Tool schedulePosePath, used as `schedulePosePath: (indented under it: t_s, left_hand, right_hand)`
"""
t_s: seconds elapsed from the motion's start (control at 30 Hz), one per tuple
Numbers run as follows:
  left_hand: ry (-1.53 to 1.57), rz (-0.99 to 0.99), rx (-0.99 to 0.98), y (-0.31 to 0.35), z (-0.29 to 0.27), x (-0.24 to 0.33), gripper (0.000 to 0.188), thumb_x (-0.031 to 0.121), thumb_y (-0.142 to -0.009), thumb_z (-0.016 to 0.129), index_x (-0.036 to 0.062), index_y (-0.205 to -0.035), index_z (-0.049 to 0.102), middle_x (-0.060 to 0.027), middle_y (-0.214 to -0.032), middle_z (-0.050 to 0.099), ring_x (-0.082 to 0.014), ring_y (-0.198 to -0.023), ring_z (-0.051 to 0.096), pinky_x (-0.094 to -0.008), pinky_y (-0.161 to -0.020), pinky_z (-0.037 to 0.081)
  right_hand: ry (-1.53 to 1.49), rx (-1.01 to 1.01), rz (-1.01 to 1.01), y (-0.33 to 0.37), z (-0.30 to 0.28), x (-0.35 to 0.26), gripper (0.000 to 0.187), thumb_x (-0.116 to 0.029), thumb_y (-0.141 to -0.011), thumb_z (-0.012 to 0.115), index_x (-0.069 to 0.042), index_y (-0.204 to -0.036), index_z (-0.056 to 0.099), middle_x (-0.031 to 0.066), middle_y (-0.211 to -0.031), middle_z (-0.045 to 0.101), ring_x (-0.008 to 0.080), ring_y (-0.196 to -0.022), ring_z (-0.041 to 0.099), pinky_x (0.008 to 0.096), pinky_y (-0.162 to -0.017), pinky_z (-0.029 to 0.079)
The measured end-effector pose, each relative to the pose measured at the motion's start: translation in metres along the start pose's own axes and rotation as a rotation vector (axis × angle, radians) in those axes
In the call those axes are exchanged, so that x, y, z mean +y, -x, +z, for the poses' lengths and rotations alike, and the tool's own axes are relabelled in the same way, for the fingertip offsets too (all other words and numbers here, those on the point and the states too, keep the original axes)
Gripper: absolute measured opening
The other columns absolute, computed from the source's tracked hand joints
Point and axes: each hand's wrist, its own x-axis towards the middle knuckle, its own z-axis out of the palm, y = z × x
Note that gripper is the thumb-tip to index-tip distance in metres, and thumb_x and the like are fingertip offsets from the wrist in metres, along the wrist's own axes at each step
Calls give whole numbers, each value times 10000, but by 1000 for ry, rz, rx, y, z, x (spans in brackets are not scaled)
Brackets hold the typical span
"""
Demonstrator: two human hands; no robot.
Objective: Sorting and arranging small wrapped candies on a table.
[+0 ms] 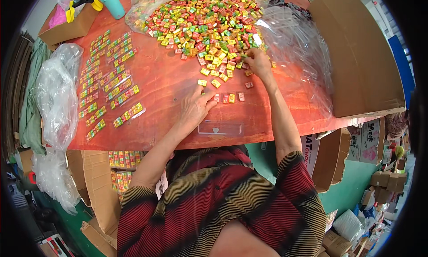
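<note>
A person in a red-and-olive striped shirt works at a reddish wooden table (165, 85), sorting small square wrapped candies. A short row of candies (228, 98), mostly red with one yellow, lies on the bare wood between the two hands; its long axis runs left to right across the table, roughly parallel to the near edge.

The left hand (195, 106) rests palm-down at the row's left end, its fingers loosely bent and slightly spread, fingertips touching the table beside the first red piece. Whether it pinches a candy cannot be told. Two yellow candies (208, 83) lie just beyond its fingertips.

The right hand (257, 62) reaches farther out to the near edge of the large heap of candies (205, 25), a spread of red, yellow and green squares. Its fingers curl together over pieces at the heap's fringe; what they grip is hidden.

A clear flat plastic sleeve (220, 128) lies near the table's front edge, just behind the left wrist. Filled strips of candies (109, 79) lie in slanting columns on the table's left side, well apart from the hands. Crumpled clear plastic sheeting (296, 43) sits to the right of the heap, beside a cardboard box (356, 56).
</note>
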Motion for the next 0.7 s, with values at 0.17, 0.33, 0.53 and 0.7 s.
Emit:
schedulePosePath:
  t_s: [0.17, 0.33, 0.53, 0.7]
  left_hand:
    - [-1, -9, 4, 2, -7, -2, 249, 232, -711, 664, 145, -943, 638, -95, -873, 501, -279, -787, 549, -395, -647, 446]
    - [-8, -4, 5, 3, -8, -11, 256, 228, -695, 677, 148, -935, 643, -97, -864, 495, -279, -804, 546, -405, -653, 447]
    - [-1, 5, -12, 2, -5, -12, 257, 235, -693, 677, 161, -936, 645, -85, -878, 496, -270, -811, 544, -413, -647, 446]
    - [-6, -22, 10, 6, -5, -12, 257, 227, -686, 683, 159, -930, 642, -83, -853, 487, -267, -796, 543, -417, -619, 438]
  right_hand:
    - [-321, -194, -88, 43, -24, -33, 235, -226, -747, 647, -6, -771, 570, 144, -704, 582, 287, -651, 557, 354, -590, 437]
    - [-62, -635, -276, 73, -22, -72, 213, -171, -767, 606, 0, -878, 545, 162, -799, 590, 279, -768, 577, 374, -670, 444]
    - [-27, -340, -474, 78, 1, -71, 186, -110, -756, 576, -20, -915, 540, 168, -900, 553, 342, -856, 544, 413, -723, 437]
    - [2, -211, -300, 105, -22, -66, 194, -66, -753, 558, -25, -941, 538, 163, -876, 536, 359, -809, 558, 428, -656, 463]
